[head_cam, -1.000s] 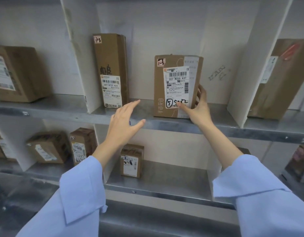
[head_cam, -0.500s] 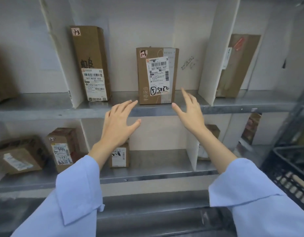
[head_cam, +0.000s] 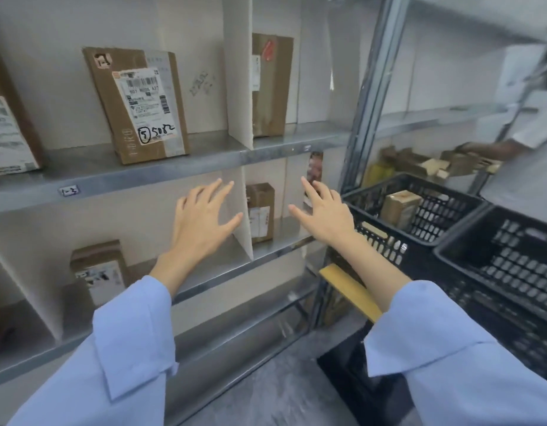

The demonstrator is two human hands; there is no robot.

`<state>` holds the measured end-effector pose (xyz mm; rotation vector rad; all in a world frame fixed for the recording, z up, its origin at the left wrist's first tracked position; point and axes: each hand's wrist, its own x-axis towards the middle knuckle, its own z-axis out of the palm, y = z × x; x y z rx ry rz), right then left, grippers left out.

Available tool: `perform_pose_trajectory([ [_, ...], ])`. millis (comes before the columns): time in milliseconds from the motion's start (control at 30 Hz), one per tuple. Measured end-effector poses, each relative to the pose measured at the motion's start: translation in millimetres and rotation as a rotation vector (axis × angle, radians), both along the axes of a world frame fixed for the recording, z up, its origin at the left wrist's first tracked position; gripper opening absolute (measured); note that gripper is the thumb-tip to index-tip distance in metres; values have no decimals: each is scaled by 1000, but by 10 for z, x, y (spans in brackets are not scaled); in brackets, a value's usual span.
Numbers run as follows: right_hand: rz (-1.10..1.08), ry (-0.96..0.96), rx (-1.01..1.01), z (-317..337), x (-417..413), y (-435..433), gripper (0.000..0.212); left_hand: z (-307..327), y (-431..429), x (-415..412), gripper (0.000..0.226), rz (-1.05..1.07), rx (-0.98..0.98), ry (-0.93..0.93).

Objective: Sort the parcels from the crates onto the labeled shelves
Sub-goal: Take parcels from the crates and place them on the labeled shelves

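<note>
A brown parcel marked "5082" stands upright on the upper metal shelf, apart from both hands. My left hand and my right hand hover below that shelf with fingers spread, holding nothing. To the right, a black crate holds a brown parcel. A second black crate sits in front of it at the right edge.
More parcels stand in the compartments: one at upper right, one on the lower shelf, one at lower left. White dividers split the shelves. A steel upright borders the rack. Another person's arm reaches in at far right.
My right hand let go of the "5082" parcel, and both hands drew back and down. The view swung right, bringing the black crates into sight.
</note>
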<state>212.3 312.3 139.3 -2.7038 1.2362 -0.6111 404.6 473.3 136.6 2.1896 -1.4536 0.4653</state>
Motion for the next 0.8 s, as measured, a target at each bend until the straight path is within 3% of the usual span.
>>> perform_pose_trajectory([
  [433,-318,42,94,-290,-1408,-1120,74,-201,-1747,-1048,67,-322,79,-26],
  [800,-394,-2,218,-554,-2125,-2539,76,-407,-3385,-1728,69,-414,127,14],
])
